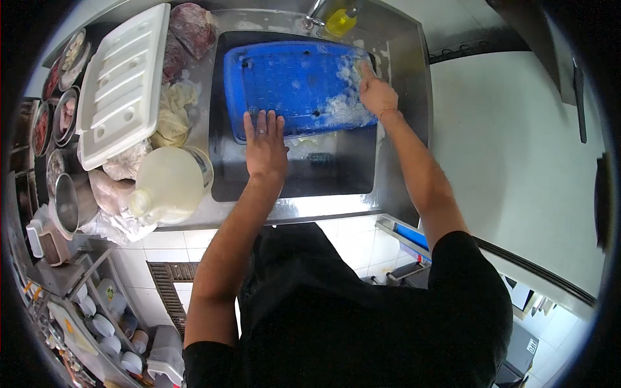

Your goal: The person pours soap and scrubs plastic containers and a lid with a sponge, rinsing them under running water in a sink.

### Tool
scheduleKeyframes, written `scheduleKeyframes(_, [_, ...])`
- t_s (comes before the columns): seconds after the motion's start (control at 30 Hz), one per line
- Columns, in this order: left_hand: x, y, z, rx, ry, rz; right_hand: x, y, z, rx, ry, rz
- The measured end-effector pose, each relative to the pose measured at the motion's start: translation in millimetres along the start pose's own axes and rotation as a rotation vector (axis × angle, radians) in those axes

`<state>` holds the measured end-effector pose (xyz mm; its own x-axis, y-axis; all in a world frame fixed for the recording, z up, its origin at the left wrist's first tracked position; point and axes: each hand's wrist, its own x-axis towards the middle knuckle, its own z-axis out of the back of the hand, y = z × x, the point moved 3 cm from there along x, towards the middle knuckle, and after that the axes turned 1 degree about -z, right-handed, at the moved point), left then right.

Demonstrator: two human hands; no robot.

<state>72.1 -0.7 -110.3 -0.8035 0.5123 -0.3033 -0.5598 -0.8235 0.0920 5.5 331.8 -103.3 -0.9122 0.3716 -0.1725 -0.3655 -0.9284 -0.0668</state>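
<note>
Suds (pixel 343 108) sit on one end of a big blue lid (pixel 278 84), over the right side of the sink (pixel 272 178). They are white and bubbly, thick in one patch and thin in others. The lid lies over the far part of the sink, a bit slanted. It is bright blue plastic, long, with round corners and a rim. It looks wet, with small dark spots and thin pale marks on it.

The left hand (pixel 264 145) is over the left side of the sink, at the lid's near edge. Its fingers are straight, a little apart, and flat on the blue. One wears a ring (pixel 263 131). The right hand (pixel 378 96) is at the far right of the sink, on the soapy end. I cannot tell how far open its fingers are or if they hold something.

A tap (pixel 313 14) and a bottle (pixel 341 22) of yellow liquid are behind the sink. A big jug (pixel 171 181), a white lid (pixel 123 90) and red meat (pixel 193 29) are left of the sink.
</note>
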Motion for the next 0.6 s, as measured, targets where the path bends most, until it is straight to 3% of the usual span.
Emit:
scheduleKeyframes(0.17, [-5, -1, -1, 0.002, -0.019, -0.007, 18, -3, -6, 0.06, 0.007, -0.119])
scheduleKeyframes(0.27, [-4, -2, -4, 0.012, 0.022, -0.006, -27, 8, -10, 0.103, 0.03, -0.05])
scheduleKeyframes(0.37, [-4, 4, 0, -0.031, 0.013, -0.036, 20, 0, -5, 0.073, 0.006, -0.066])
scheduleKeyframes(0.47, [-2, 0, -4, -0.033, 0.015, -0.015, 53, 37, -14, 0.27, 0.002, 0.096])
scheduleKeyframes(0.57, [-3, 1, -1, -0.065, 0.032, -0.002, -23, 127, -1, 0.149, 0.007, 0.152])
scheduleKeyframes(0.6, [-5, 2, -1, -0.071, 0.049, -0.007, -20, 124, -3, 0.167, 0.019, 0.153])
